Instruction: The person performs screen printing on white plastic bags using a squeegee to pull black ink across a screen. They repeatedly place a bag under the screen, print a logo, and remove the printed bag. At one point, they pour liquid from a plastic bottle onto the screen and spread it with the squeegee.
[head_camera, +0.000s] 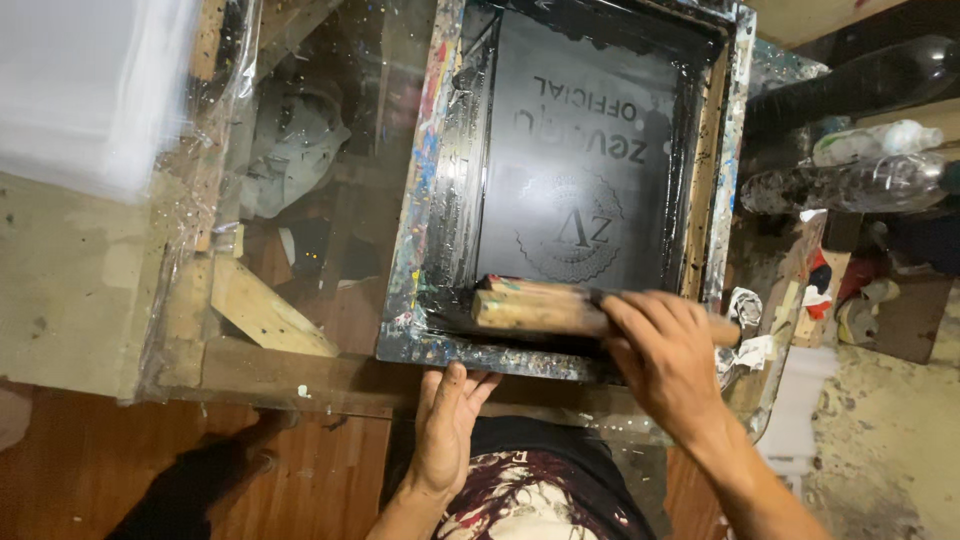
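Right hand (665, 355) closed over the wooden squeegee (560, 308); fingers (640, 315) wrap its handle from above. The squeegee lies across the near end of the printing screen frame (425, 200), inside it. Left hand (447, 420) open, fingers flat against the frame's near rim. Frame holds dark ink over grey mesh with a round emblem. Clear plastic bottles (850, 180) lie to the right.

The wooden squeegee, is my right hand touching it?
Touching. The head view shows the right hand wrapped over the wooden squeegee, fingers lying on its handle inside the screen frame.
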